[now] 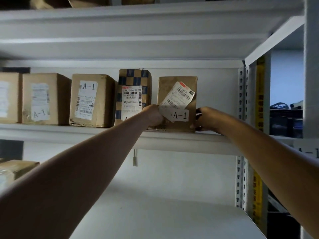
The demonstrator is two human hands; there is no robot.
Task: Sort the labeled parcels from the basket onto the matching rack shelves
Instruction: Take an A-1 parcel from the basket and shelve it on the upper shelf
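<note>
A brown cardboard parcel (174, 87) with a tilted shipping label and a white "A-1" sticker stands upright at the right end of the white rack shelf (181, 138). My left hand (153, 116) grips its lower left edge. My right hand (204, 119) grips its lower right edge. Both arms reach up to the shelf. The basket is out of view.
To the left on the same shelf stand a blue-checked parcel (134, 78) and several brown parcels, one marked "A-1" (91, 100). The rack upright (241, 104) stands just right of the held parcel. A lower shelf (155, 213) lies beneath, with one parcel (15, 169) at its left.
</note>
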